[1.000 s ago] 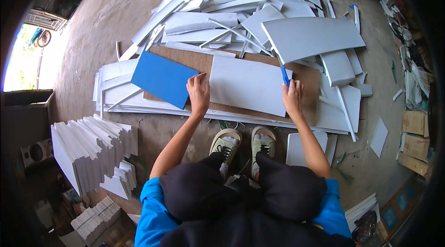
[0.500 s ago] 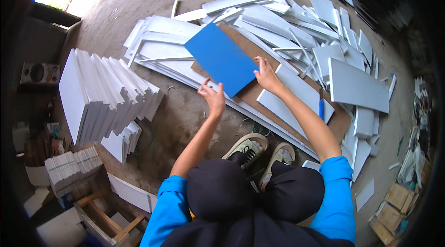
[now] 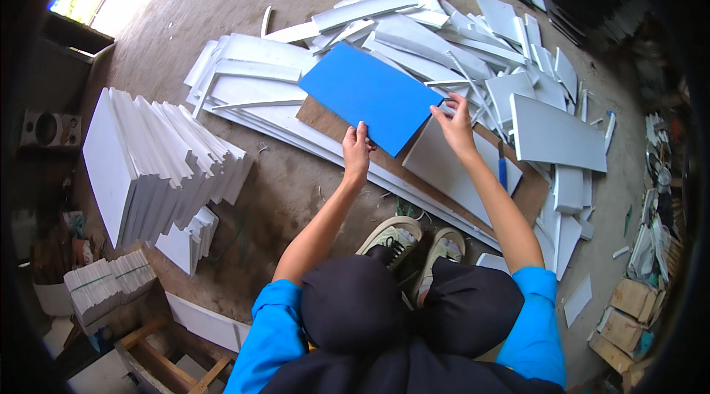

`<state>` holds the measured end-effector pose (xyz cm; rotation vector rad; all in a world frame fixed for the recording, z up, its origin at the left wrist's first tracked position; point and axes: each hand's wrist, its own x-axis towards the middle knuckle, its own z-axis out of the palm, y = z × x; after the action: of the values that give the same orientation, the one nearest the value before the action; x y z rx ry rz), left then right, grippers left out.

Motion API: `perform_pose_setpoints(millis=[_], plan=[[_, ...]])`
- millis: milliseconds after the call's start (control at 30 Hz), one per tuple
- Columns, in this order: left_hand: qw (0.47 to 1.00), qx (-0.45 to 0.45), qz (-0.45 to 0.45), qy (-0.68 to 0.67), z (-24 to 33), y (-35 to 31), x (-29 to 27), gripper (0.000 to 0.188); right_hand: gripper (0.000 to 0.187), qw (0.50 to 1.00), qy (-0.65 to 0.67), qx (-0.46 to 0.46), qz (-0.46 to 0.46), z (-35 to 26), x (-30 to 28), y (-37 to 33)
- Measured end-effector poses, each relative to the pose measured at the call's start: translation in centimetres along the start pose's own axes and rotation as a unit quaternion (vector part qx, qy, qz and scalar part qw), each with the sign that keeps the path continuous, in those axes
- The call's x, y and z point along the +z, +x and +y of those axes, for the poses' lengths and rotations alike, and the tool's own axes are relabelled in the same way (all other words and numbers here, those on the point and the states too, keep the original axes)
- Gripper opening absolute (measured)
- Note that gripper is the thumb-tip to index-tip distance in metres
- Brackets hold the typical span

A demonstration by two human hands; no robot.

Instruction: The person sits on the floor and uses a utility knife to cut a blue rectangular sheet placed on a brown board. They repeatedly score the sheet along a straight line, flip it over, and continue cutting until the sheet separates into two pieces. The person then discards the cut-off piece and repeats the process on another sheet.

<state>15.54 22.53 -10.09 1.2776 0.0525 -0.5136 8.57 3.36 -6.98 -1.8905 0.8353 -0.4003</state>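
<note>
A flat rectangular blue board [image 3: 370, 94] is between my two hands, tilted over a brown board [image 3: 322, 122]. My left hand [image 3: 357, 150] is closed on its near left edge, fingers curled at the rim. At the right corner, my right hand [image 3: 456, 126] pinches the board between thumb and fingers. Below my right hand lies a white board [image 3: 447, 161], resting on the brown one. A blue-handled tool [image 3: 503, 172] with a dark end lies beside my right forearm; its kind is hard to make out.
White offcuts [image 3: 414, 42] are heaped beyond the boards and to the right. Long white panels [image 3: 259, 98] lie under the brown board. Upright stacked white boards [image 3: 148, 164] stand at the left, near a wooden frame [image 3: 159, 353]. Wooden blocks [image 3: 625, 320] lie at the lower right.
The blue board has risen and turned, its right corner moving farther right. My left hand has closed on its edge, and my right hand has moved right with its corner.
</note>
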Motion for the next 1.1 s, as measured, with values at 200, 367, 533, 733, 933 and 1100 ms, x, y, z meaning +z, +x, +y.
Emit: perform_pose_setpoints(millis=[200,367,533,733,933,1100], plan=[[0.974,0.023,-0.225,0.004,-1.0,-3.5,6.3,0.034,0.067,0.922,0.357,0.149,0.024,-1.5,-7.0,-4.7],[0.998,0.040,0.023,-0.049,-1.7,0.7,2.4,0.061,0.080,0.940,0.318,0.118,0.045,0.8,-12.6,-8.1],[0.944,-0.221,-0.233,0.076,2.4,1.3,2.2,0.068,0.080,0.949,0.295,0.109,0.008,6.8,-14.8,-11.4],[0.946,-0.010,-0.239,0.218,-1.1,1.2,2.2,0.036,0.042,0.972,-0.017,0.049,0.230,11.9,-14.9,-10.3],[0.942,0.010,-0.185,0.279,-1.5,1.2,2.1,0.039,0.059,0.956,-0.235,-0.086,0.151,12.6,-14.3,-10.4],[0.933,0.032,-0.171,0.315,-1.8,0.2,5.3,0.041,0.058,0.956,-0.209,-0.010,0.206,14.7,-15.8,-11.5]])
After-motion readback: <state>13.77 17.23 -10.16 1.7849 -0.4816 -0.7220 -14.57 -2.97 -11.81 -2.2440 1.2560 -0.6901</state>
